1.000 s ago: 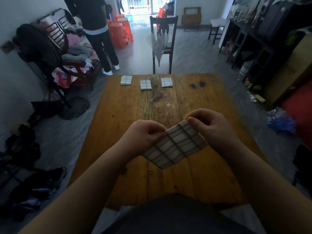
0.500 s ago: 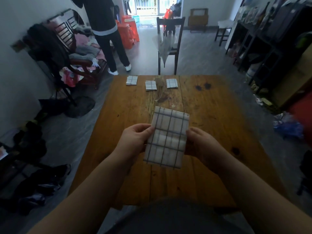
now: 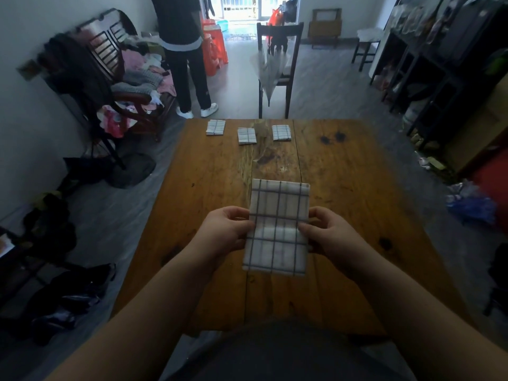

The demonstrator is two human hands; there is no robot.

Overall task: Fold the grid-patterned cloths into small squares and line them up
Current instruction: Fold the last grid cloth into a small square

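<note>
**Folded strip squared up between both hands**

Since half a second ago, the white cloth with a dark grid (image 3: 277, 213) has turned from a slight tilt to sit straight. Its long sides now run directly away from the person. A second ago it hung slantwise between the two curled hands.

It is folded into a long rectangle over the near middle of the brown wooden plank table (image 3: 209, 188). Whether its far end rests on the boards I cannot tell.

The left hand (image 3: 222, 232) pinches the left long edge about halfway along, with the thumb on top and the fingers curled beneath. The right hand (image 3: 330, 237) pinches the right long edge opposite it in the same way.

Along the far edge of the table three small folded grid cloths lie in a row, apart from one another: the left square (image 3: 215, 127), the middle square (image 3: 246, 135) and the right square (image 3: 281, 132).

Beyond the table stands a dark wooden chair (image 3: 277, 31) with a pale closed umbrella (image 3: 268, 75) hanging from it. To its left, a person in dark clothes (image 3: 184, 50) stands beside a wooden bench heaped with clothing (image 3: 132, 86).
</note>
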